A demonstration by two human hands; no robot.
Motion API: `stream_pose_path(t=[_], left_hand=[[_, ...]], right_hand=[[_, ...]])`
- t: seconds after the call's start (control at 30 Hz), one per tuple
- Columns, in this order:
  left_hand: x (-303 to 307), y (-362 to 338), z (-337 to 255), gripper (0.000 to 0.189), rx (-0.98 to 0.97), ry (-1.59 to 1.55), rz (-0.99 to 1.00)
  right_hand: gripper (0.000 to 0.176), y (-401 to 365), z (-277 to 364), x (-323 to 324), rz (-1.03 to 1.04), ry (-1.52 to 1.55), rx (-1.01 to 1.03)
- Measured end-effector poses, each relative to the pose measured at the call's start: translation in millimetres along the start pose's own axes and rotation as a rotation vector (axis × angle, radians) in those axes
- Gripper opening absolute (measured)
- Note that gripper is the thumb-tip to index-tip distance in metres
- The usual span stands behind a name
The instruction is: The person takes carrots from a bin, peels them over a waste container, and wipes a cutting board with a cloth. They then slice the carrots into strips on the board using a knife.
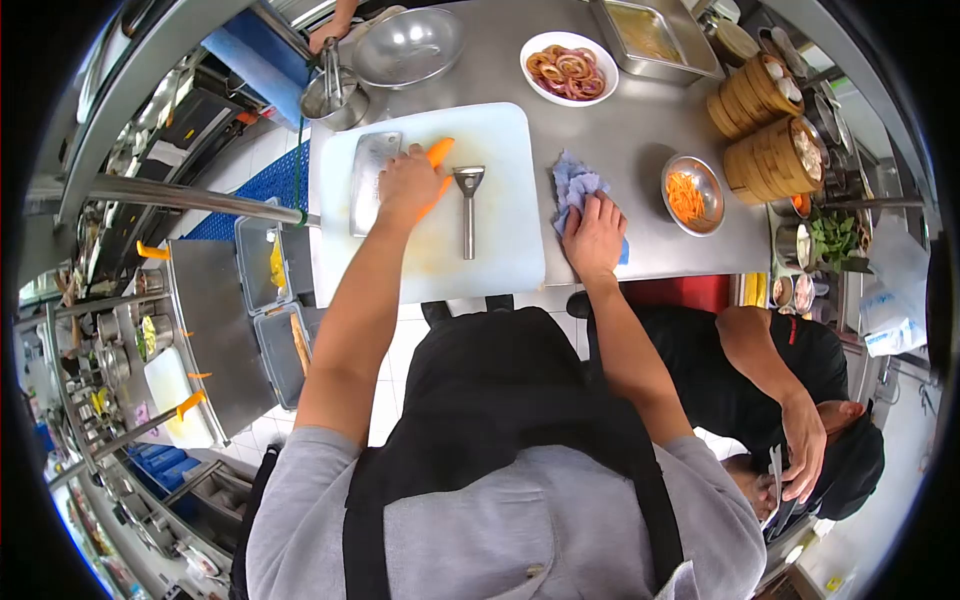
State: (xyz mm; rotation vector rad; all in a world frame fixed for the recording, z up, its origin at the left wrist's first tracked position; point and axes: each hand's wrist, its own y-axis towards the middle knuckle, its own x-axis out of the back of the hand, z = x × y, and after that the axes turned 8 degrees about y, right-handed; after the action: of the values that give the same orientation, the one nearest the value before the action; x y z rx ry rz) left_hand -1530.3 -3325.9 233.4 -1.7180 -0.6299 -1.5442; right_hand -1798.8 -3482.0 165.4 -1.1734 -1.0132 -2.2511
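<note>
- Pinning the carrot (pixel 438 152) down, the left hand (pixel 408 188) was closed over it near the middle of the white cutting board (pixel 500 140). Only the orange tip stuck out past the fingers, toward the far edge of the board.
- The cleaver (pixel 372 175) lay flat along the board's left edge, touching or just beside that hand. It looked parked there, out of the way but in reach.
- The peeler (pixel 467 205) lay loose just right of the carrot, head toward the far edge, with no hand on it.
- The right hand (pixel 595 238) was open, palm down and fingers apart. It pressed on the crumpled blue cloth (pixel 575 188) and gripped nothing.
- The cloth sat on the bare tabletop (pixel 640 130) just off the board's right edge, near the tabletop's front edge. That probably kept it close for wiping.
- A small bowl (pixel 666 190) of orange shreds stood right of the cloth, apart from it.
- A plate (pixel 527 62) of reddish rings and an empty mixing bowl (pixel 408 45) sat toward the far edge, clear of the board.
- Stacked bamboo steamers (pixel 765 130) lined the right edge.
- A co-worker (pixel 800 380) in black was bent low on the right, below the tabletop, hands off everything on it.
</note>
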Motion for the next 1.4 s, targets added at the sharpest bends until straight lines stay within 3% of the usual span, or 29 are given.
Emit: stream_pose_path(t=[0.1, 0.17, 0.23, 0.3, 0.43, 0.47, 0.5, 0.53, 0.57, 0.7, 0.77, 0.83, 0.9, 1.03, 1.1, 1.17, 1.37, 1.4], left_hand=[[19.1, -38.8, 5.8, 0.057, 0.062, 0.042, -0.1], [20.7, -70.8, 37.8, 0.057, 0.141, -0.191, -0.287], [25.9, -126.6, 66.7, 0.061, 0.294, -0.15, -0.114], [-6.4, -159.7, 85.3, 0.061, 0.426, -0.058, 0.131], [-64.9, -177.0, 71.5, 0.039, 0.359, -0.227, -0.166], [-75.7, -179.8, 72.4, 0.037, 0.318, -0.263, -0.258], [-77.5, -185.9, 76.2, 0.036, 0.341, -0.341, -0.262], [-60.0, -196.9, 81.0, 0.035, 0.442, -0.505, -0.139], [-63.1, -212.7, 93.3, 0.034, 0.341, -0.407, -0.159], [-20.4, -316.8, 129.0, 0.036, 0.309, -0.465, -0.142], [-36.3, -382.5, 153.2, 0.034, 0.348, -0.323, -0.311], [-27.9, -443.4, 166.8, 0.028, 0.691, -0.347, -0.164], [-30.5, -482.7, 193.9, 0.024, 0.897, -0.244, -0.227], [-10.6, -499.9, 317.0, 0.035, 1.177, -0.07, -0.229], [13.9, -486.2, 383.2, 0.039, 1.228, -0.037, -0.305], [37.9, -474.5, 446.3, 0.041, 1.206, 0.011, -0.351], [91.2, -449.4, 590.7, 0.042, 1.015, 0.009, -0.195], [87.7, -448.7, 616.4, 0.039, 0.971, 0.038, -0.136]], right_hand=[[0.03, -0.4, 1.9, 0.8, -0.02, 0.022, 0.006], [0.03, -0.7, 1.3, -0.4, -0.018, 0.035, 0.026], [0.029, -0.6, 1.2, -1.5, -0.023, 0.029, 0.011], [0.029, -1.1, 0.9, -3.3, -0.015, 0.028, -0.003], [0.033, 0.4, 1.2, -1.0, 0.056, -0.019, -0.041], [0.034, -6.9, -15.1, -13.8, 0.007, -0.031, 0.057], [0.035, -6.9, -11.6, -11.9, -0.014, -0.011, 0.076], [0.039, -8.7, -18.1, -17.6, -0.101, -0.107, 0.204], [0.039, -11.4, -22.5, -22.1, -0.112, -0.083, 0.182], [0.037, -1.7, -10.9, -13.2, 0.005, -0.193, 0.073], [0.036, 0.6, -14.8, -17.7, -0.001, -0.192, 0.115], [0.036, -1.3, -11.4, -15.6, 0.014, -0.191, 0.095], [0.035, -2.5, -13.9, -18.0, 0.031, -0.209, 0.068], [0.037, 0.6, -15.3, -24.8, 0.001, -0.283, 0.038], [0.039, 1.6, -15.1, -29.7, -0.013, -0.345, -0.001], [0.042, 0.3, -14.5, -32.1, -0.029, -0.354, -0.036], [0.038, 0.0, -1.4, -34.2, 0.023, -0.397, -0.214], [0.041, 4.4, 0.5, -31.3, 0.132, -0.444, -0.31]])
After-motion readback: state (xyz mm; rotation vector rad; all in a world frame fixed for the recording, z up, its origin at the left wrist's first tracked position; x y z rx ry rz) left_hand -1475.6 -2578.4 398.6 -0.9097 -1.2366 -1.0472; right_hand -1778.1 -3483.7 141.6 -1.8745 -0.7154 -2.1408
